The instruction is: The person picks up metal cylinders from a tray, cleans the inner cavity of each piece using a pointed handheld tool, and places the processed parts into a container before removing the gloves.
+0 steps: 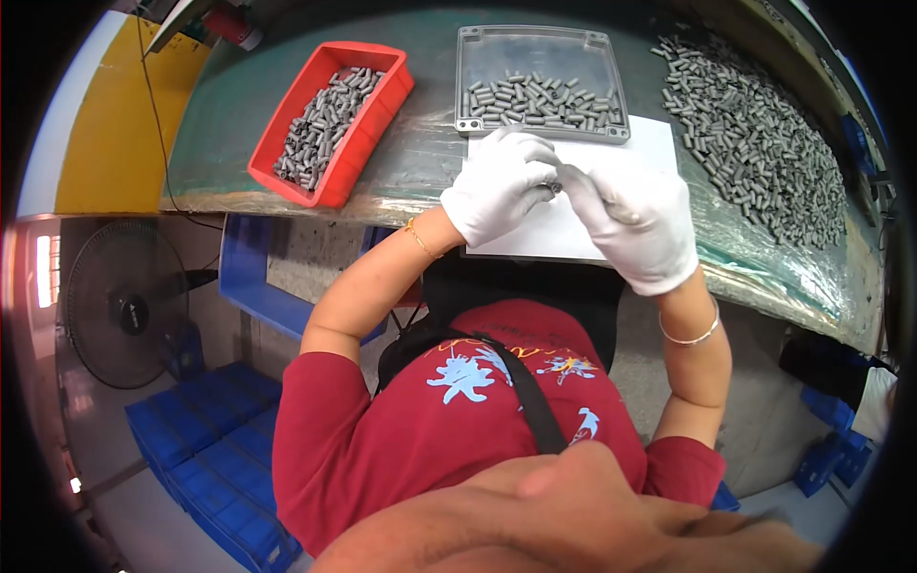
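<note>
My left hand [501,191], in a white glove, is closed on a small grey metal cylinder [552,187] whose end pokes out between the fingertips. Close beside it is my right hand [645,229], also gloved, with its greyed fingertips pinched together towards the left hand. Whatever the right fingers hold is hidden. Both hands are above a white sheet [564,234] on the bench. Just beyond them stands a clear plastic tray [535,59] partly filled with similar grey cylinders [544,100].
A red bin [358,158] of grey cylinders stands on the left of the green bench [430,186]. A large loose heap of cylinders [755,143] spreads over the right side. Blue crates [205,449] and a fan [126,306] are at the lower left.
</note>
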Action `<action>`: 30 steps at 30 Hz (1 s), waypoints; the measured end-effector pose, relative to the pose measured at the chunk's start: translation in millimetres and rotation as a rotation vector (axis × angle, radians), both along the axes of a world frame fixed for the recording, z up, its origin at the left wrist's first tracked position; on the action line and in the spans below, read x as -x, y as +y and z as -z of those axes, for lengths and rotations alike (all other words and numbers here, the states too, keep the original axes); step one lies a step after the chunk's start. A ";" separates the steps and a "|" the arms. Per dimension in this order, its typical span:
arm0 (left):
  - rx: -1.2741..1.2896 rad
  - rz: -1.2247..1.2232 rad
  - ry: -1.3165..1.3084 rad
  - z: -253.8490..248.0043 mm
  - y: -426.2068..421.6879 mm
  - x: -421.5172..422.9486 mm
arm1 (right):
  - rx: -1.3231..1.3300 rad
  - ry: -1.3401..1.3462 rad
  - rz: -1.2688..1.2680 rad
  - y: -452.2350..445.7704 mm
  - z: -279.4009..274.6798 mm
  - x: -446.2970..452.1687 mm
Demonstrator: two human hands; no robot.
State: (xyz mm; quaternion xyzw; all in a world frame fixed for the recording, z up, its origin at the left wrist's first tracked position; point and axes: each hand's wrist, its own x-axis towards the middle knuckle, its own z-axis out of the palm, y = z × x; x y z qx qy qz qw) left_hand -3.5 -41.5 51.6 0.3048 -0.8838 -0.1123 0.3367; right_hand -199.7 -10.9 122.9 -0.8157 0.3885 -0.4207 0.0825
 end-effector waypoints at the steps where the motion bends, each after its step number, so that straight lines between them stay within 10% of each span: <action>1: -0.014 -0.006 -0.010 -1.6 -0.7 1.1 | -0.026 -0.039 0.012 -2.7 5.8 -0.9; 30: -0.082 -0.017 0.038 16.8 -9.6 -16.8 | -0.239 0.050 -0.230 21.7 -31.8 39.2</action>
